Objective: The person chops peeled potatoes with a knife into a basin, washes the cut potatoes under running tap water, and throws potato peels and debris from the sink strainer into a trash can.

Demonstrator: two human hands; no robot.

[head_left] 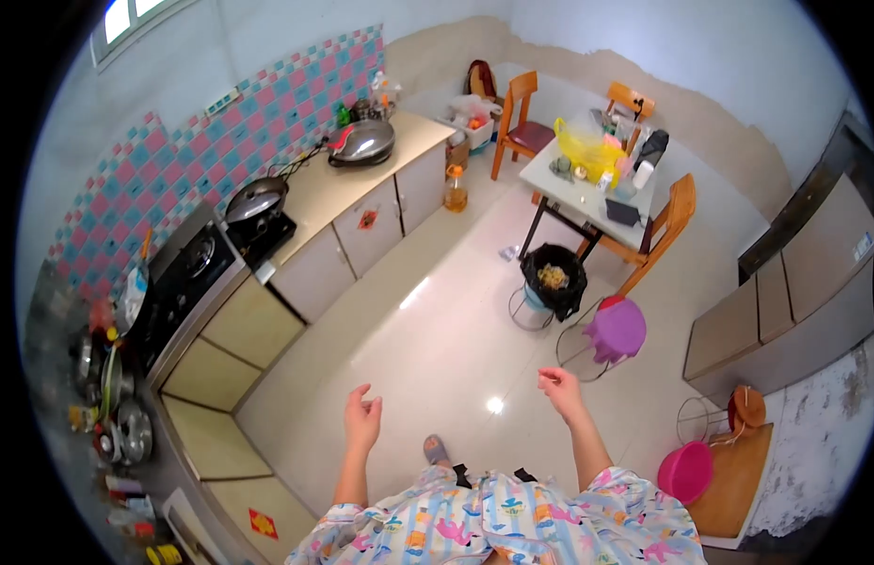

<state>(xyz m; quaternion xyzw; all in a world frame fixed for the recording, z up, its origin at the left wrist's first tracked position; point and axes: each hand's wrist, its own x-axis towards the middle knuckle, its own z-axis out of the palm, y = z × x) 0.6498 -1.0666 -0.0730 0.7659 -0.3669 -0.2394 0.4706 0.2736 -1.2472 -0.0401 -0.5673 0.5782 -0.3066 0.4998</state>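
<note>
Both my hands are held out in front of my patterned shirt, above the tiled floor. My left hand [363,417] has its fingers apart and bent, with nothing in it. My right hand [561,391] is to the right, fingers curled and pressed together; whether anything small is between them cannot be made out. Nearest to my right hand is a purple stool [616,330], beyond it and not touched. A bin with a black bag [554,280] stands farther off, with scraps inside.
Along the left run a counter [310,221], a covered pan [361,143] and a gas stove [187,268]. At the back right is a table [587,202] with chairs. A fridge [785,292] and a pink basin [685,473] stand at the right.
</note>
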